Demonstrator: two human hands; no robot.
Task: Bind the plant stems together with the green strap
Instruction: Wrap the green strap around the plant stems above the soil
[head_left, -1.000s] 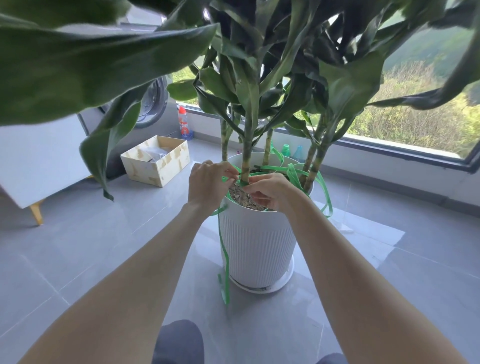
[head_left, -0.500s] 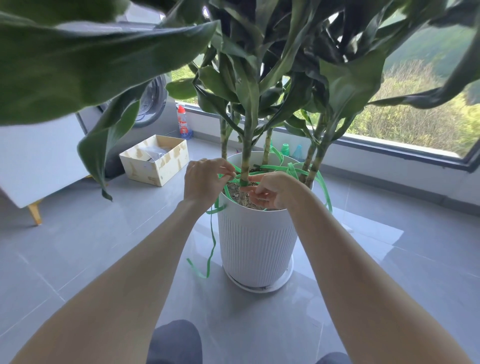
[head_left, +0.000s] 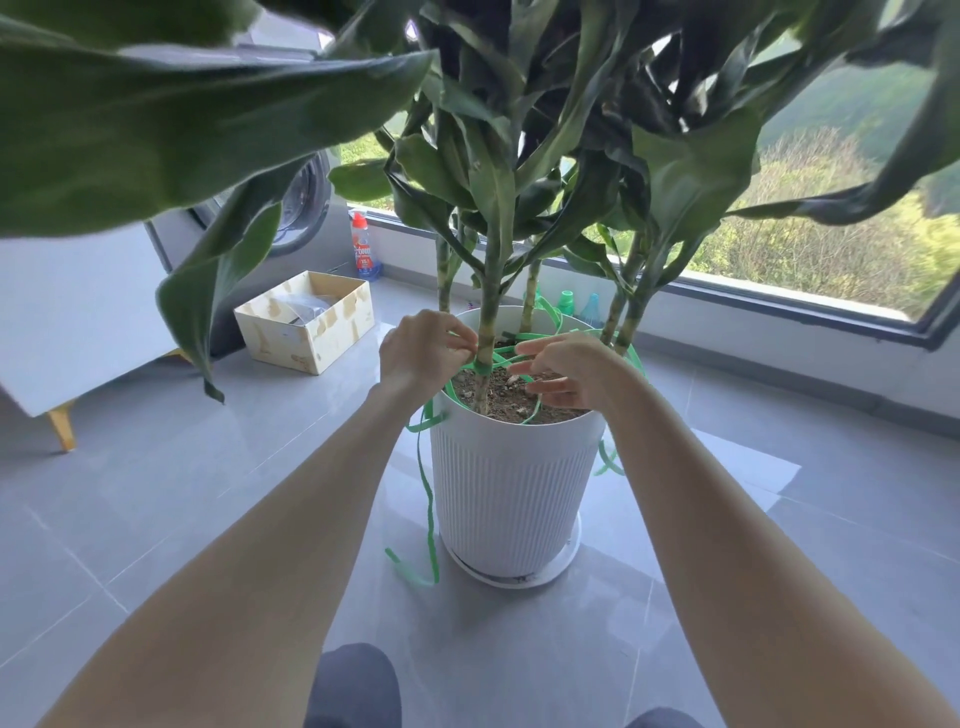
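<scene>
Plant stems rise from a white pot, a green strap looped among them.
The strap circles 1 stem above the pot's soil and trails down the pot's left side; the left hand pinches it at that stem, while the right hand has its fingers spread apart over the soil.
</scene>
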